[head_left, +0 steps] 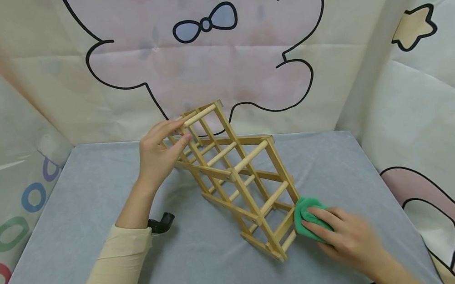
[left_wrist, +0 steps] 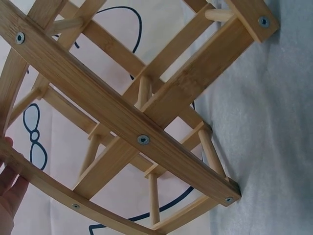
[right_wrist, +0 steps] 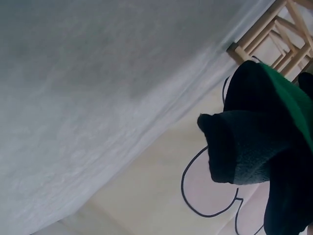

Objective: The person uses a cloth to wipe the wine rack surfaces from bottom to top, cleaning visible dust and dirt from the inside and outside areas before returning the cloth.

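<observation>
A light wooden rack (head_left: 204,168) of flat bars and round rods is tilted, one end up at the back left and the other down at the front right. My left hand (head_left: 160,150) grips its upper left end, thumb and fingers about a bar. In the left wrist view, fingertips (left_wrist: 10,188) touch a rail, and screw heads dot the rack (left_wrist: 98,100). My right hand (head_left: 354,239) holds a folded green cloth (head_left: 308,214) against the rack's lower right corner. The cloth (right_wrist: 249,147) looks mostly dark in the right wrist view, covering the fingers.
A grey-blue cloth (head_left: 75,230) covers the table. Printed fabric walls (head_left: 343,21) stand behind it and on both sides. A black wrist piece (head_left: 161,222) sticks out beside my left wrist.
</observation>
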A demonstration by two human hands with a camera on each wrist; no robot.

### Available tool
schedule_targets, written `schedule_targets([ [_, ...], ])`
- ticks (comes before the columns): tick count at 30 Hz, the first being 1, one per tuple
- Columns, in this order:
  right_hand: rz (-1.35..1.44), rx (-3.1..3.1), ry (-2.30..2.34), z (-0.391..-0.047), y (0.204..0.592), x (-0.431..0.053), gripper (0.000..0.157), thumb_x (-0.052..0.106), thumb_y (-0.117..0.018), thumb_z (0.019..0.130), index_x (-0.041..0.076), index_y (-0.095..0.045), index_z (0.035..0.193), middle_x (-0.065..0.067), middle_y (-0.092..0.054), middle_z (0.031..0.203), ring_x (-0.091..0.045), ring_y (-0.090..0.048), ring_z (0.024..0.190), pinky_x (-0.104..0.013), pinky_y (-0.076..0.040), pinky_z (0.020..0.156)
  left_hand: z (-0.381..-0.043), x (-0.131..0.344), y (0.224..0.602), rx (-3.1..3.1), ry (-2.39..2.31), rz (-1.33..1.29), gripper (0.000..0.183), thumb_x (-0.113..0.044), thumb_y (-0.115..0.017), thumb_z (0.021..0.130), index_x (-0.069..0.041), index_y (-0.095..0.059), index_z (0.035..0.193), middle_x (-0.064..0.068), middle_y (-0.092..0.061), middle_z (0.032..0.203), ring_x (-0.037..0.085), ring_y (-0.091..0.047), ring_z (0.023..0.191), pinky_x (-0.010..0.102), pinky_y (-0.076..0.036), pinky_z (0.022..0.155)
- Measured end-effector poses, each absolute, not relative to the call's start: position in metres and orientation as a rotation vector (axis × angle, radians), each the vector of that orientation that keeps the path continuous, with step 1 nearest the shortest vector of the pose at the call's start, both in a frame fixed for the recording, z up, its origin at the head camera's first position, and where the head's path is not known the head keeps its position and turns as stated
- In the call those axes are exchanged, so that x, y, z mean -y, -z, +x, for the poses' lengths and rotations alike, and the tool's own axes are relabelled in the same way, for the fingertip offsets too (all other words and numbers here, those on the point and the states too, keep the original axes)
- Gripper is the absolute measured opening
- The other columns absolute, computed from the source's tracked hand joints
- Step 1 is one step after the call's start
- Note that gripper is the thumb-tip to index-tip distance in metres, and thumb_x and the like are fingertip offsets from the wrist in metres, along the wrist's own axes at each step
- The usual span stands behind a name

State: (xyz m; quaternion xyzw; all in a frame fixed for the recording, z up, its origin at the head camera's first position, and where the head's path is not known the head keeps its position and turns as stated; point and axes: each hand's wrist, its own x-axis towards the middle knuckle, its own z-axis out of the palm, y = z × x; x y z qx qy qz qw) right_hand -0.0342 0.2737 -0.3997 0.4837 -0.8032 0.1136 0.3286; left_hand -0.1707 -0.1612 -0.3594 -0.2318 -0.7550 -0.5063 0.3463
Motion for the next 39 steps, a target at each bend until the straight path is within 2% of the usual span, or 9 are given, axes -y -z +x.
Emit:
schedule_targets([
  [11, 1.416, 2.095, -0.339, -0.024, 0.402, -0.252, 0.035, 0.023, -0.048, 0.110, 0.011, -0.081, 0.108, -0.011, -0.076, 0.114, -0.026, -0.069, 0.086, -0.038, -0.057, 0.066, -0.171, 0.159, 0.360, 1.943, 1.342, -0.568, 0.042, 0.006, -0.088, 0.080, 0.003, -0.076, 0.120, 0.015, -0.075, 0.119, 0.025, -0.068, 0.103, 0.032, -0.052, 0.099],
  [21, 1.510, 2.044, -0.412, -0.012, 0.401, -0.232, 0.029, 0.023, -0.052, 0.109, 0.012, -0.079, 0.110, -0.012, -0.074, 0.116, -0.024, -0.068, 0.086, -0.032, -0.058, 0.063, -0.170, 0.157, 0.360, 1.960, 1.340, -0.557, 0.042, 0.005, -0.088, 0.081, 0.004, -0.075, 0.122, 0.016, -0.074, 0.121, 0.027, -0.068, 0.107, 0.037, -0.052, 0.100],
  [26, 1.465, 2.078, -0.443, -0.012, 0.407, -0.236, 0.030, 0.024, -0.051, 0.110, 0.012, -0.079, 0.109, -0.013, -0.073, 0.117, -0.026, -0.068, 0.088, -0.037, -0.058, 0.066, -0.168, 0.158, 0.360, 1.966, 1.346, -0.548, 0.042, 0.004, -0.087, 0.082, 0.003, -0.075, 0.122, 0.015, -0.073, 0.123, 0.027, -0.068, 0.108, 0.038, -0.051, 0.100],
  [30, 1.378, 2.110, -0.377, -0.018, 0.410, -0.249, 0.036, 0.025, -0.048, 0.111, 0.011, -0.080, 0.107, -0.014, -0.074, 0.116, -0.029, -0.068, 0.084, -0.041, -0.058, 0.062, -0.167, 0.159, 0.360, 1.969, 1.365, -0.536, 0.042, 0.004, -0.087, 0.082, 0.003, -0.075, 0.122, 0.014, -0.073, 0.124, 0.024, -0.067, 0.108, 0.036, -0.051, 0.100],
  [39, 1.216, 2.081, -0.310, -0.026, 0.410, -0.272, 0.038, 0.025, -0.048, 0.110, 0.011, -0.082, 0.101, -0.016, -0.075, 0.111, -0.030, -0.066, 0.075, -0.039, -0.055, 0.057, -0.166, 0.158, 0.358, 1.972, 1.382, -0.543, 0.041, 0.004, -0.087, 0.083, 0.000, -0.076, 0.123, 0.014, -0.074, 0.120, 0.022, -0.066, 0.107, 0.035, -0.050, 0.099],
])
